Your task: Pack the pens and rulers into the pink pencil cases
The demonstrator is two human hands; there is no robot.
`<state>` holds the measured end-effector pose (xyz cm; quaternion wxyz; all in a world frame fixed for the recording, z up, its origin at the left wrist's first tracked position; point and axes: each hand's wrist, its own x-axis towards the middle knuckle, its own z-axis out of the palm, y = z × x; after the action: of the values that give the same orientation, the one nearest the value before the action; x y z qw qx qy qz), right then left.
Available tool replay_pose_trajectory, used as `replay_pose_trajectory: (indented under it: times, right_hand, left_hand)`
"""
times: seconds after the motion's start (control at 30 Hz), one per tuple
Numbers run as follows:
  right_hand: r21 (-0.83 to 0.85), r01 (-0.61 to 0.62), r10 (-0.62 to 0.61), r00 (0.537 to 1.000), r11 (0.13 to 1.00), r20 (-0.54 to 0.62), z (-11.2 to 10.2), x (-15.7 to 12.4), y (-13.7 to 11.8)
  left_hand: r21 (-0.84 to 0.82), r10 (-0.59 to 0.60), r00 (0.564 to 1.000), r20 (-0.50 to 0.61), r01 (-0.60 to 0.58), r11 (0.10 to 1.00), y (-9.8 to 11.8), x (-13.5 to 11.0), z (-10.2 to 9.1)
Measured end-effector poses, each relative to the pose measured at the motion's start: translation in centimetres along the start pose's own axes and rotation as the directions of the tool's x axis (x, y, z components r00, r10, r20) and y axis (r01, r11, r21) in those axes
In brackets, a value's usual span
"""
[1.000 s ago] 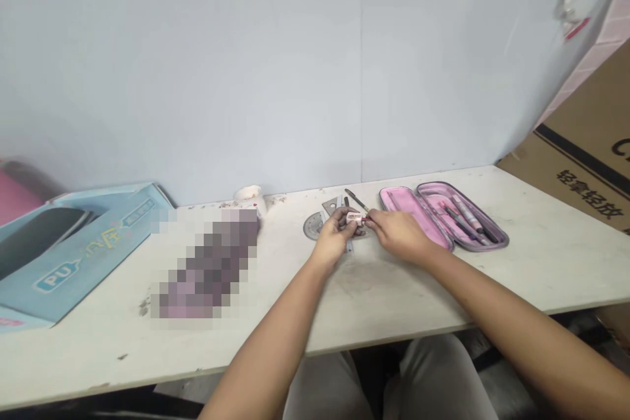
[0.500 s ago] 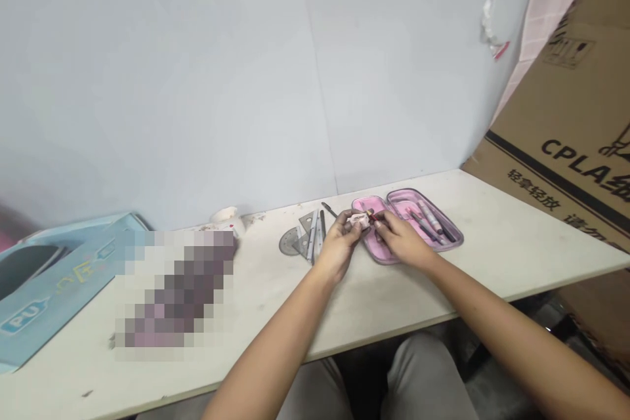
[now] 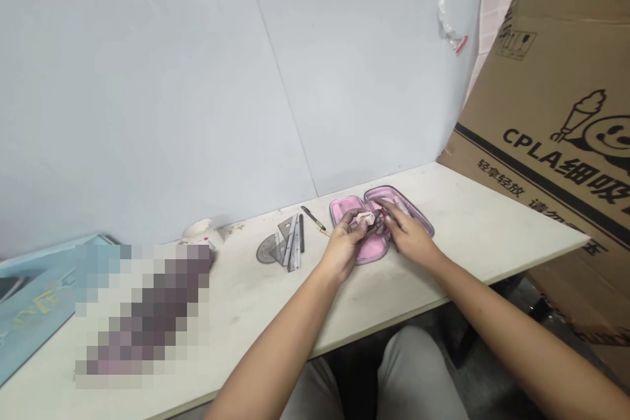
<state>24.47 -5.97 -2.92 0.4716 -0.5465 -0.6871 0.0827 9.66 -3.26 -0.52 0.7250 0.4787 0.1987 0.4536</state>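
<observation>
My left hand is closed around a small pale block, with thumb and fingers pressed on its sides. Close beside it, the fingers of my right hand pinch a thin red, dark-tipped stick that looks like a pencil. Its end points at the block; whether the two touch, I cannot make out. Both hands are over an open pink pencil case, which they partly cover. Left of my hands lie a clear protractor, clear rulers and a black pen.
A paper cup lies by the wall. On the left are a blue box and a pixelated dark patch. A large cardboard box leans at the right, past the table.
The view has turned to the right, so the things on the table appear farther left. My right hand has rolled, its fingers now stretched more over the pencil case. Both hands keep their hold.
</observation>
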Motion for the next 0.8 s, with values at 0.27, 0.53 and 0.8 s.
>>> replay_pose_trajectory:
  times: [0.27,0.53,0.8]
  right_hand:
    - [-0.633,-0.127,0.178,0.984,0.764,0.018,-0.9,0.9,0.9]
    - [-0.601,0.28,-0.213,0.96,0.749,0.182,4.7,5.9,-2.6]
    - [-0.318,0.55,-0.429,0.821,0.772,0.377,20.9,10.5,-15.7]
  left_hand:
    - [0.135,-0.025,0.999,-0.038,0.03,0.99,0.1,0.1,-0.7]
    - [0.231,0.06,0.968,-0.245,-0.002,0.973,7.2,-4.3,-9.1]
    - [0.493,0.314,0.804,-0.506,-0.029,0.869,18.6,-11.0,-20.2]
